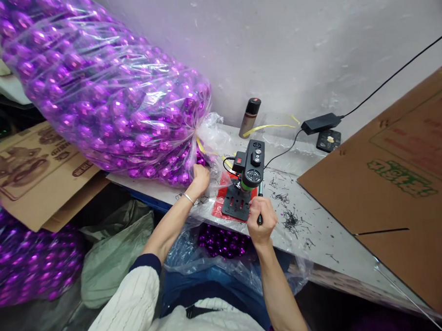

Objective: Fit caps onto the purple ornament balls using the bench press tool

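Note:
My left hand [201,178] is curled at the gathered mouth of a large clear plastic bag [138,105] full of shiny purple faceted balls. Its fingertips are hidden against the bag and the balls, so what they hold does not show. My right hand [262,218] is wrapped around the black lever handle [260,219] of a small bench machine [253,161]. This black machine has a red switch, a green ring and a slotted base plate [234,204], and it stands on a red sheet [218,204].
An open plastic bag of purple balls [224,241] hangs below the table edge. Black clippings [291,221] litter the tabletop. Behind stand a spray can [250,118] and a power adapter [321,123]. Cardboard boxes [397,187] flank the right; flattened cardboard [34,169] lies left.

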A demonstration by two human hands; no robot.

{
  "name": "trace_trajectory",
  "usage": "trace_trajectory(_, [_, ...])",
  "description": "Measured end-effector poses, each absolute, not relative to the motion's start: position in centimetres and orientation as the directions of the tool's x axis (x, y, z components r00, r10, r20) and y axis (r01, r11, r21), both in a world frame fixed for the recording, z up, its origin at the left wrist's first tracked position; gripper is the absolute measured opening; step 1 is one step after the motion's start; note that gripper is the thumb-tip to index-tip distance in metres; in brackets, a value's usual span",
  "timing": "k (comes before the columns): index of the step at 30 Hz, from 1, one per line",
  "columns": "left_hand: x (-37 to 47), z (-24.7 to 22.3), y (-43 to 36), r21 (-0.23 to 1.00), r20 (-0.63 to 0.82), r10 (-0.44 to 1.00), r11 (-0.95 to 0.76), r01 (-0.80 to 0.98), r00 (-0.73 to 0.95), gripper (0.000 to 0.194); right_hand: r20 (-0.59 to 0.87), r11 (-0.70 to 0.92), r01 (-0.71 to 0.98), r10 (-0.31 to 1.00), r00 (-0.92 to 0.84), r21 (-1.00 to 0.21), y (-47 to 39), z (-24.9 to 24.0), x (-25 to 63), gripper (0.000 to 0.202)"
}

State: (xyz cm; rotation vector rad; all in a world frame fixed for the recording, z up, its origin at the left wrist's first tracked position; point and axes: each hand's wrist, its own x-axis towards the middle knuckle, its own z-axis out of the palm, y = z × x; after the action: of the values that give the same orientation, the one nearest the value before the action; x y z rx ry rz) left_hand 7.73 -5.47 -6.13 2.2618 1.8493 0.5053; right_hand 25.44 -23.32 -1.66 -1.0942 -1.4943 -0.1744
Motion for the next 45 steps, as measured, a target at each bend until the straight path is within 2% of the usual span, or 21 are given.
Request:
trace_trajectory(3, [7.4, -5.1, -5.4, 0.358, 0.147, 0.971, -0.232, 0.904, 0.190, 0.017, 0.843, 0.543, 0.705, 0.518, 0.146, -0.456, -23.3, -1.7, 25.5, 0.020])
trace_trajectory(5, [6.7, -4.3, -5.7, 0.394, 0.168, 0.963, -0.261, 0.881, 0.210, 0.026, 0.846, 0.543, 0.711, 0.516, 0.136, -0.445, -23.3, -1.7, 25.5, 0.020])
trace_trajectory(7, [5.6, -3.6, -6.7, 0.559, 0.208, 0.957, -0.287, 0.778, 0.203, 0.048, 0.847, 0.543, 0.715, 0.516, 0.128, -0.440, -23.3, -1.6, 25.5, 0.020])
trace_trajectory(8, [5.1, -3.4, -7.5, 0.687, 0.216, 0.958, -0.285, 0.668, 0.186, 0.058, 0.848, 0.544, 0.716, 0.515, 0.128, -0.438, -23.3, -1.6, 25.5, 0.020])
trace_trajectory(10, [4.1, -3.4, -9.6, 0.921, 0.176, 0.973, -0.216, 0.325, 0.148, 0.066, 0.851, 0.549, 0.714, 0.509, 0.126, -0.434, -23.3, -1.6, 25.5, 0.020])
trace_trajectory(12, [3.7, -3.9, -12.3, 0.997, 0.066, 0.986, -0.060, -0.044, 0.153, 0.060, 0.854, 0.554, 0.711, 0.505, 0.127, -0.433, -23.3, -1.6, 25.5, 0.021])
trace_trajectory(14, [3.9, -4.5, -14.8, 0.936, -0.044, 0.978, 0.111, -0.334, 0.202, 0.048, 0.851, 0.553, 0.710, 0.510, 0.126, -0.437, -23.3, -1.6, 25.6, 0.021])
trace_trajectory(16, [4.7, -5.3, -16.8, 0.819, -0.123, 0.957, 0.248, -0.517, 0.263, 0.036, 0.847, 0.548, 0.711, 0.517, 0.125, -0.440, -23.3, -1.5, 25.6, 0.020])
trace_trajectory(19, [6.5, -6.2, -18.4, 0.656, -0.211, 0.920, 0.384, -0.650, 0.330, 0.025, 0.843, 0.547, 0.713, 0.525, 0.118, -0.440, -23.3, -1.4, 25.7, 0.021])
trace_trajectory(21, [7.6, -6.6, -18.8, 0.574, -0.259, 0.888, 0.458, -0.679, 0.380, 0.027, 0.843, 0.545, 0.715, 0.525, 0.116, -0.438, -23.3, -1.3, 25.7, 0.021])
trace_trajectory(25, [9.1, -7.0, -19.2, 0.506, -0.293, 0.853, 0.522, -0.686, 0.432, 0.033, 0.844, 0.539, 0.723, 0.524, 0.112, -0.431, -23.4, -1.3, 25.7, 0.021])
trace_trajectory(27, [9.4, -7.2, -19.3, 0.558, -0.295, 0.864, 0.503, -0.660, 0.408, 0.035, 0.845, 0.537, 0.729, 0.525, 0.107, -0.426, -23.4, -1.4, 25.7, 0.021])
trace_trajectory(29, [9.8, -7.6, -19.4, 0.689, -0.279, 0.905, 0.422, -0.589, 0.323, 0.046, 0.845, 0.533, 0.735, 0.525, 0.102, -0.420, -23.4, -1.4, 25.8, 0.022])
trace_trajectory(32, [10.6, -8.5, -19.1, 0.914, -0.150, 0.977, 0.195, -0.356, 0.149, 0.065, 0.843, 0.529, 0.738, 0.528, 0.101, -0.419, -23.4, -1.1, 25.9, 0.022])
trace_trajectory(35, [11.5, -9.5, -18.6, 0.999, 0.038, 0.995, -0.037, -0.003, 0.097, 0.068, 0.841, 0.525, 0.738, 0.531, 0.104, -0.423, -23.4, -0.2, 26.0, 0.021])
trace_trajectory(37, [12.0, -10.0, -18.2, 0.949, 0.160, 0.982, -0.180, 0.259, 0.097, 0.065, 0.841, 0.525, 0.739, 0.531, 0.104, -0.423, -23.3, 0.5, 26.0, 0.021])
trace_trajectory(39, [12.4, -10.3, -17.9, 0.849, 0.264, 0.957, -0.291, 0.441, 0.124, 0.063, 0.841, 0.524, 0.741, 0.532, 0.099, -0.419, -23.2, 1.1, 26.1, 0.021])
trace_trajectory(42, [13.0, -10.6, -17.5, 0.767, 0.344, 0.920, -0.391, 0.508, 0.188, 0.061, 0.843, 0.520, 0.751, 0.530, 0.089, -0.406, -23.1, 1.5, 26.2, 0.020])
trace_trajectory(45, [13.7, -11.0, -17.3, 0.759, 0.361, 0.909, -0.416, 0.501, 0.208, 0.060, 0.842, 0.512, 0.758, 0.532, 0.088, -0.403, -23.2, 1.3, 26.1, 0.020])
